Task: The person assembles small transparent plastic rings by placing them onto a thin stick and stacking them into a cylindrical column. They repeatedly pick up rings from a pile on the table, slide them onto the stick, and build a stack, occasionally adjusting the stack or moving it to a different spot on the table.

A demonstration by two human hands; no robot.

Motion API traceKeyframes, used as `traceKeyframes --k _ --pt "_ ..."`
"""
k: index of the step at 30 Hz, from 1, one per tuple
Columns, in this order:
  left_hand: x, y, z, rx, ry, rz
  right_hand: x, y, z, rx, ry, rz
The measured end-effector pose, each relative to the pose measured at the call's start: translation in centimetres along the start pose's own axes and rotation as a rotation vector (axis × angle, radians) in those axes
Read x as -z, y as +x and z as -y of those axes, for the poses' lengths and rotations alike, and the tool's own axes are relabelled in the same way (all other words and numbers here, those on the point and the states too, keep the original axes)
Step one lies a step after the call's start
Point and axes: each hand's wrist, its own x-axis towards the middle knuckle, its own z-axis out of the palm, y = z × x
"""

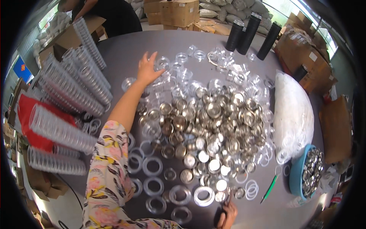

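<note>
My left hand (149,69) reaches to the far left of the pile, open with its fingers spread. Beside its fingertips lie clear plastic cups and rings (163,63), and nothing shows in its grasp. Near the table's front edge is my right hand (228,214), thumb and index finger apart, the index stretched toward a small round metal lid (220,196). Part of this hand is in shadow. Silver metal lids (225,122) form a large heap in the middle. Clear flat rings (152,166) are scattered at its left and front.
Stacks of clear plastic cups (63,129) line the left, partly over red cloth (32,112). On the right are a white bag (291,114), a blue basin (295,175) of metal lids and a green-handled tool (270,189). Black cylinders (248,34) stand behind. Another person (114,17) works far left.
</note>
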Motion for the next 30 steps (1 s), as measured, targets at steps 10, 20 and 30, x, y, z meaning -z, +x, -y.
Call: traceKeyframes --k 10,20,30 --pt "-5.1 8.1 3.4 0.282 -0.01 0.596 0.9 1.6 2.3 0.092 -0.122 0.035" --pt "-3.5 2.8 1.0 0.135 -0.146 0.74 0.5 1.2 1.4 0.046 -0.137 0.029" --pt "1.0 -6.6 0.9 0.188 0.046 0.56 0.5 1.9 1.9 0.035 -0.067 0.018"
